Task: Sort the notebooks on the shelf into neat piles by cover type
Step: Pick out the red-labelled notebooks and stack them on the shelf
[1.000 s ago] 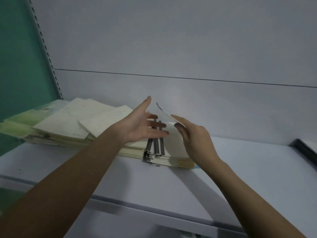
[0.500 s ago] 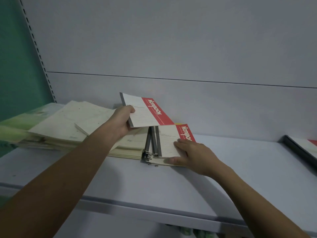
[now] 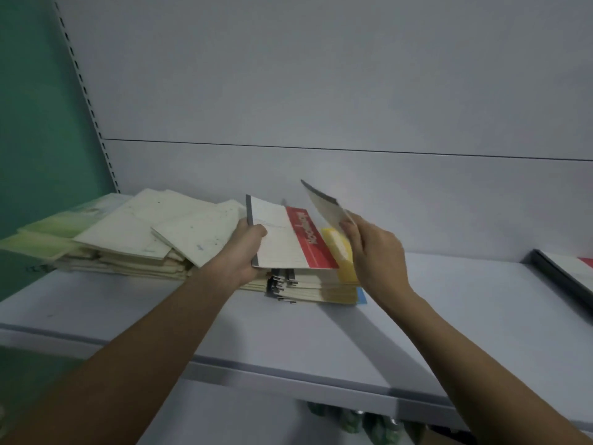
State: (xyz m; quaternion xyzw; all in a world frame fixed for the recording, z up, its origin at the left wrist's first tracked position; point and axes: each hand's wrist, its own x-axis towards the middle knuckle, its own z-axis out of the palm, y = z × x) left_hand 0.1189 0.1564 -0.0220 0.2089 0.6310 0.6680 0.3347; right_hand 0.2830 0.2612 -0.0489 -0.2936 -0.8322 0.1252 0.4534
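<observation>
Your left hand [image 3: 245,248] is gripping a red-banded notebook [image 3: 288,239] by its dark spine edge, thumb curled over the top face and the other fingers hidden underneath, and you are holding it just above the stack. Your right hand [image 3: 372,248] is pinching a second notebook [image 3: 327,207] by its lower corner, tipping it up steeply toward 1 o'clock so only its pale underside and dark spine are showing. Which cover it carries cannot be told from this angle.

Directly beneath both hands, at the middle of the shelf [image 3: 321,342], the dark-spined stack [image 3: 314,289] is sitting with its spines fanning out unevenly at 7 o'clock. A yellow cover [image 3: 340,255] is showing on top of it, and a blue corner [image 3: 361,296] is peeking out at the bottom right, so this stack appears to be mixing cover types.

Out at 9 o'clock from your left hand, the cream notebooks [image 3: 154,232] are lying in a loose, skewed heap, touching the dark-spined stack. Further toward 9 o'clock, green-covered notebooks [image 3: 64,226] are lying under and beside the cream ones. Far off at 3 o'clock, at the frame's edge, another red-banded notebook [image 3: 568,268] is lying well apart from everything else.

Judging from this, you are early in the sort: two notebooks are lifted off, that far notebook is possibly starting a red pile, and none of the heaps is looking squared or separated yet. Most of the work, splitting the middle stack and straightening the cream and green ones, seems to be left.
</observation>
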